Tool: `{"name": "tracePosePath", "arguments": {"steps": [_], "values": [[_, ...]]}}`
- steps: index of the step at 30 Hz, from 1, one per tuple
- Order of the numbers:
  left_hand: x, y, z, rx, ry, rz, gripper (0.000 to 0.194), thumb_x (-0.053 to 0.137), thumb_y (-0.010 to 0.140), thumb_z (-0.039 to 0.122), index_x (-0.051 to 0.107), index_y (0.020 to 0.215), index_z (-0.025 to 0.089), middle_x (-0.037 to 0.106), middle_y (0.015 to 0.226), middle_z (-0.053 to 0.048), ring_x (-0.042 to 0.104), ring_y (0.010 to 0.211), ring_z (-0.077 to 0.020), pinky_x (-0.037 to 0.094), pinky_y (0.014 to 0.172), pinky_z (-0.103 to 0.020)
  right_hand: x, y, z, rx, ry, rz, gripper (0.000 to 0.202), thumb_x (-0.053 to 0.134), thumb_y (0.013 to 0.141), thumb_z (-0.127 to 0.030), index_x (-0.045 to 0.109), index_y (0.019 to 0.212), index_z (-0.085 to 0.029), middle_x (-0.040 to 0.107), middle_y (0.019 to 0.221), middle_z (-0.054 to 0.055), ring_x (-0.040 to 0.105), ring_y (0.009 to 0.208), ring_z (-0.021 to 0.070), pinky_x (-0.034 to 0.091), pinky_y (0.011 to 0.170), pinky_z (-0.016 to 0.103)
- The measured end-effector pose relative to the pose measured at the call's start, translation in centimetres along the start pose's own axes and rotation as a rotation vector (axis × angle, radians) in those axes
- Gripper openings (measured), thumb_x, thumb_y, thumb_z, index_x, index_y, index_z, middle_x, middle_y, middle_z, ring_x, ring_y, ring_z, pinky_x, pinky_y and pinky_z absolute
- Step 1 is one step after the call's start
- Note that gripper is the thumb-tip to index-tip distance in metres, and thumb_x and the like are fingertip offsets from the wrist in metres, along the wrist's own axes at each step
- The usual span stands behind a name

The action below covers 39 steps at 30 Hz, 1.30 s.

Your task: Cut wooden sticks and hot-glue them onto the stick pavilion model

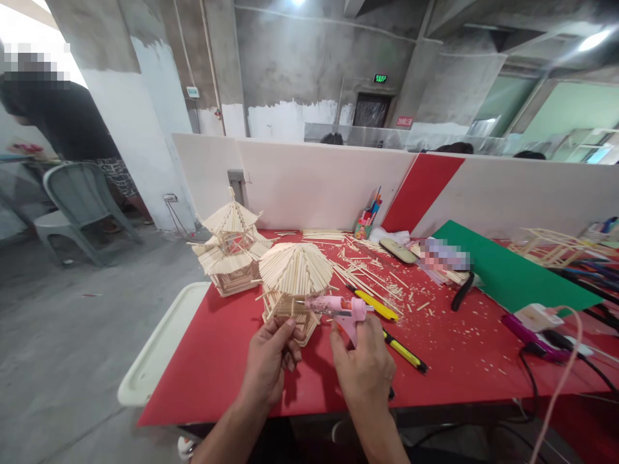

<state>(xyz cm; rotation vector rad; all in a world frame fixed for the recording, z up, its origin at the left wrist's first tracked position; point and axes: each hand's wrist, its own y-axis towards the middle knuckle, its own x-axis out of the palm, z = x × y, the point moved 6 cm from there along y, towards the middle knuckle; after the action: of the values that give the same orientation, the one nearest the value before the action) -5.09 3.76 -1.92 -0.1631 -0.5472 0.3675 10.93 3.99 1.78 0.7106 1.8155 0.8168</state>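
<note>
My right hand (363,357) is wrapped round the handle of a pink glue gun (338,305), its nozzle pointing left. In front of the pavilion model (296,269), built of thin wooden sticks with a cone-shaped roof, my left hand (271,361) is closed in a pinch. A short wooden stick (293,307) stands up from between its thumb and finger, close to the nozzle. Whether the nozzle touches the stick I cannot tell. Behind to the left stands a two-tiered stick pavilion (229,248).
Yellow utility knives (374,305) lie right of the glue gun, among loose sticks (362,277) and scraps on the red tabletop (193,380). A green board (512,270) and a purple power strip (532,338) with cables are farther right. A white partition (319,183) stands behind.
</note>
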Motion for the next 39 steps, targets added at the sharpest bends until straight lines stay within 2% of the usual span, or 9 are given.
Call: {"name": "tracePosePath", "arguments": {"steps": [9,23,32,39], "values": [[0.2,-0.1,0.1,-0.012,-0.013,0.017,0.034,0.081,0.054,0.033,0.055,0.065,0.014,0.064,0.052,0.003,0.048,0.032,-0.0040,0.032,0.027,-0.011,-0.5,0.2,-0.5,-0.031,-0.018,0.058,0.039,0.048,0.087,-0.046,0.060,0.099,-0.011,0.064,0.095,0.012,0.062,0.078,0.0192,0.046,0.056,0.025],[0.1,-0.1,0.0,-0.016,-0.057,0.064,0.037,0.082,0.050,0.033,0.053,0.064,0.015,0.062,0.049,0.004,0.048,0.031,-0.0044,0.031,0.027,-0.012,0.0,-0.2,-0.4,-0.009,-0.016,0.067,0.039,0.047,0.087,-0.045,0.059,0.102,-0.011,0.063,0.102,0.014,0.063,0.078,0.0195,0.047,0.057,0.026],[0.1,-0.1,-0.1,-0.017,-0.051,0.065,0.039,0.083,0.049,0.034,0.052,0.065,0.016,0.063,0.049,0.003,0.048,0.031,-0.0049,0.031,0.027,-0.012,-0.5,-0.1,-1.0,-0.068,0.030,0.069,0.037,0.050,0.087,-0.043,0.057,0.102,-0.011,0.064,0.096,0.012,0.062,0.074,0.0180,0.046,0.056,0.024],[-0.2,-0.2,-0.3,-0.002,-0.034,0.060,0.044,0.085,0.048,0.038,0.053,0.068,0.016,0.063,0.049,0.003,0.048,0.032,-0.0043,0.032,0.028,-0.011,-0.5,0.4,-1.2,-0.046,0.026,0.077,0.033,0.050,0.087,-0.040,0.058,0.101,-0.012,0.064,0.093,0.011,0.062,0.073,0.0173,0.044,0.054,0.024]]}}
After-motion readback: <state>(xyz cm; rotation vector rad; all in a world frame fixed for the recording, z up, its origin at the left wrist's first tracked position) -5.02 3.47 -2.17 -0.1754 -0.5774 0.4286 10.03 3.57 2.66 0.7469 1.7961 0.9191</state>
